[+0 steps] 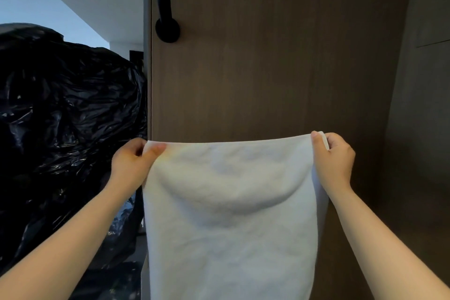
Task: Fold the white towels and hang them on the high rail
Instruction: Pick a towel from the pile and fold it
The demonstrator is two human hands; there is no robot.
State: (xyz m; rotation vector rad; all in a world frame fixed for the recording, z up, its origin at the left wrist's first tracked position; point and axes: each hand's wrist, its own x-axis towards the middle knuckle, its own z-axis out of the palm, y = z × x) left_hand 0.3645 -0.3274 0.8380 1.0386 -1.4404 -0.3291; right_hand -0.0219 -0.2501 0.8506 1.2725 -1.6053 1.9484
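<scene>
While we hold the white towel up in front of the wooden door, our left hand and right hand each pinch a top corner with thumb and fingers. We should keep the top edge tight and level, then bring the corners together so the sides match. A black bar sits higher up.

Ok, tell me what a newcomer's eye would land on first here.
The white towel is held up flat in the middle, with the left hand and right hand pinching its top corners. Left of it bulges a big heap of shiny black plastic bags. Behind the towel stands a brown wooden panel with a black bar mounted near its top left.
</scene>
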